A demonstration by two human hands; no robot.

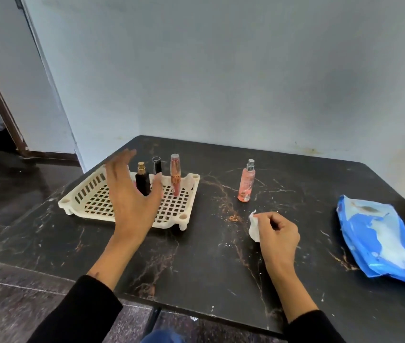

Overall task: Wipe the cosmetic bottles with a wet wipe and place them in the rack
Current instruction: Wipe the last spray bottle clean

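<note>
i am seeing the left hand [132,194] hanging spread and empty over the cream rack [90,196], fingers splayed, blurred at the tips, gripping nothing. the rack is sitting near the far left corner of the dark marble table [209,256]. standing upright in it are a black bottle with a gold top [143,180], a black capped tube [157,165] behind it, and a pink tube [175,175] toward the rack's right side. the left hand is covering part of the rack, so i cannot tell whether anything else is standing behind it. the pink spray bottle [246,180] is standing upright on the table, outside the rack, toward the far edge. the right hand [277,233] is curling closed on a white wet wipe [254,227], just nearer than that bottle. the blue wipe pack [379,236] is lying by the table's right edge
</note>
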